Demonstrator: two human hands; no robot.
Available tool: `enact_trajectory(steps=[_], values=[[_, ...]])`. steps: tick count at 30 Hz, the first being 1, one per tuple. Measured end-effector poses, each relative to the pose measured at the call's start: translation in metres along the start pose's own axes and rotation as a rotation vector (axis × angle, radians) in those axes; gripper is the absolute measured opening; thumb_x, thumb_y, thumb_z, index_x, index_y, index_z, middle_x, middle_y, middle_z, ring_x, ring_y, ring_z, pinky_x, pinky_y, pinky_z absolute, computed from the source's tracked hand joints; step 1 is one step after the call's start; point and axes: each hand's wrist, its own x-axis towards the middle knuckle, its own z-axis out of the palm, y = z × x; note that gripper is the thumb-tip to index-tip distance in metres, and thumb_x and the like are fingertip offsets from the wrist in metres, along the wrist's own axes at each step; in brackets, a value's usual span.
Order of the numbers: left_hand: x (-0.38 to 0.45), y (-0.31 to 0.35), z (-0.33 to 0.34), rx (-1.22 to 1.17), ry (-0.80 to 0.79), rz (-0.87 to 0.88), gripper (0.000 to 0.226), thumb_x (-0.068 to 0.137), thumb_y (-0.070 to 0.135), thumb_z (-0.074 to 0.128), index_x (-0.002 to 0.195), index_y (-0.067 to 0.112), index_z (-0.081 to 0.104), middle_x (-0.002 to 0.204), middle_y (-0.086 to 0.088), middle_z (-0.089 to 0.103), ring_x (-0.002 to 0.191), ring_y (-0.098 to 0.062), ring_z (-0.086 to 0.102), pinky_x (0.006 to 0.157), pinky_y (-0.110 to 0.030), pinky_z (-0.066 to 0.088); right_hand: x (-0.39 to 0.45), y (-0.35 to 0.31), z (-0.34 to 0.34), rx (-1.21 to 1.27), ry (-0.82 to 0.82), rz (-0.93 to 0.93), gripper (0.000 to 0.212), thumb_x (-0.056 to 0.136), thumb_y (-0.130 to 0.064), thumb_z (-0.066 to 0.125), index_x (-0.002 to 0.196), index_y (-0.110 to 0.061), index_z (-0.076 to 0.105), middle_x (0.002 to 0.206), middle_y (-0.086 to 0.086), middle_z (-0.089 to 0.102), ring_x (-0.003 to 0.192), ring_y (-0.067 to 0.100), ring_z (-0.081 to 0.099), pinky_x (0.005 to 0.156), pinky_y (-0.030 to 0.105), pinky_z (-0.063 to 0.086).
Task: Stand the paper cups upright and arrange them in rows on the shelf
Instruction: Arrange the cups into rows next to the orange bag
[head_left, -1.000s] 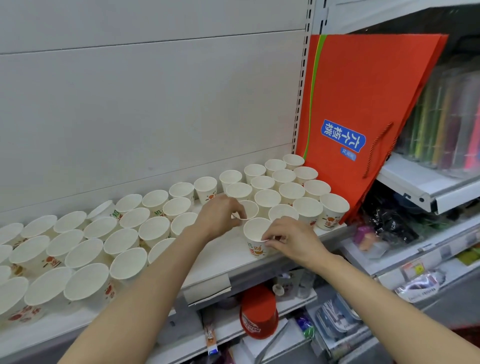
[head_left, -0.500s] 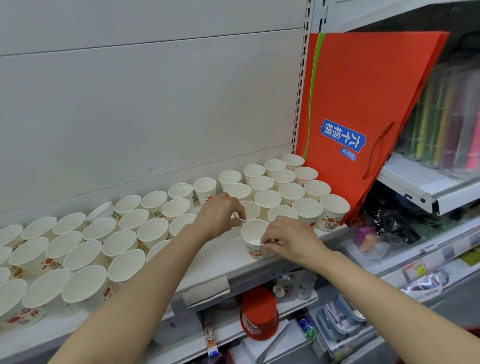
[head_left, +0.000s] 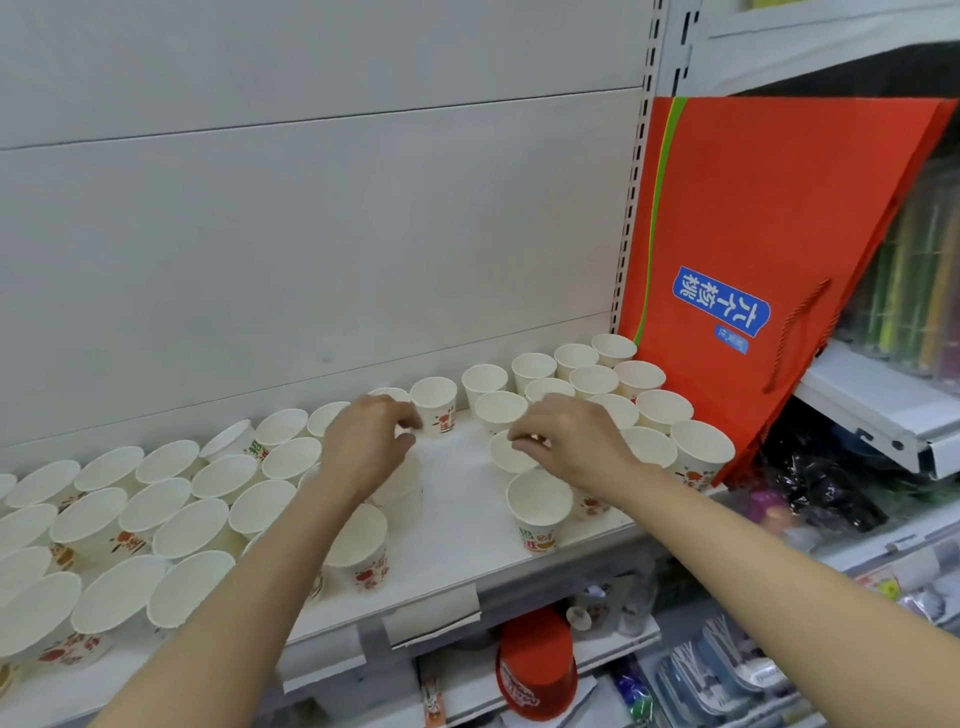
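Note:
Many white paper cups with red print stand upright on the white shelf (head_left: 457, 551). A tidy block of cups (head_left: 592, 382) fills the right end, and a looser group (head_left: 208, 514) covers the left. My right hand (head_left: 571, 447) pinches the rim of one cup (head_left: 506, 457) at the block's left edge. In front of it, a single cup (head_left: 537, 512) stands free near the shelf's front edge. My left hand (head_left: 371, 447) has curled fingers at the rim of a cup (head_left: 402, 491) that it mostly hides. One back-row cup (head_left: 234, 439) leans on its side.
A red paper bag (head_left: 753, 234) leans against the right end of the cup block. Bare shelf surface lies between my two hands. Lower shelves below hold a red cap (head_left: 535, 665) and packaged goods. Another shelf (head_left: 872, 400) juts out at the right.
My right hand let go of the front cup and went up to the cup behind it. My left hand left that cup and moved left to the loose group.

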Motion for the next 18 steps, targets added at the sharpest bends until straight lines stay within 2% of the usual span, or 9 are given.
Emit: enact_trajectory(steps=[4,9,12,18], values=[[-0.02,-0.026,-0.013,0.009,0.0,-0.095,0.011,0.082,0.027,0.068,0.083,0.037,0.072,0.084,0.015,0.064,0.087,-0.01,0.058,0.063,-0.028,0.045,0.069,-0.009,0.031,-0.029,-0.153,0.075,0.012,0.083,-0.017,0.06,0.083,-0.022,0.071,0.081,-0.002,0.065,0.084,0.022,0.056,0.06,0.033,0.043],[-0.04,-0.032,-0.028,-0.062,-0.046,-0.09,0.003,0.082,0.035,0.071,0.082,0.038,0.071,0.082,0.017,0.062,0.082,-0.004,0.053,0.065,-0.029,0.047,0.124,-0.004,0.081,-0.177,-0.357,0.065,0.03,0.08,-0.013,0.064,0.108,-0.024,0.065,0.107,-0.001,0.059,0.102,0.022,0.052,0.066,0.03,0.034],[-0.047,-0.026,-0.035,-0.1,-0.065,-0.05,0.003,0.084,0.04,0.069,0.084,0.037,0.071,0.085,0.019,0.063,0.084,-0.002,0.053,0.067,-0.025,0.045,0.132,0.003,0.099,-0.223,-0.405,0.064,0.023,0.078,-0.013,0.065,0.1,-0.019,0.067,0.104,0.002,0.057,0.099,0.025,0.052,0.065,0.03,0.032],[-0.054,-0.037,-0.036,-0.108,-0.099,-0.032,0.007,0.083,0.041,0.07,0.089,0.038,0.071,0.091,0.019,0.064,0.085,-0.001,0.054,0.071,-0.026,0.046,0.137,0.015,0.116,-0.218,-0.374,0.174,0.016,0.077,-0.015,0.058,0.09,-0.01,0.064,0.095,0.011,0.061,0.09,0.031,0.057,0.061,0.03,0.029]])
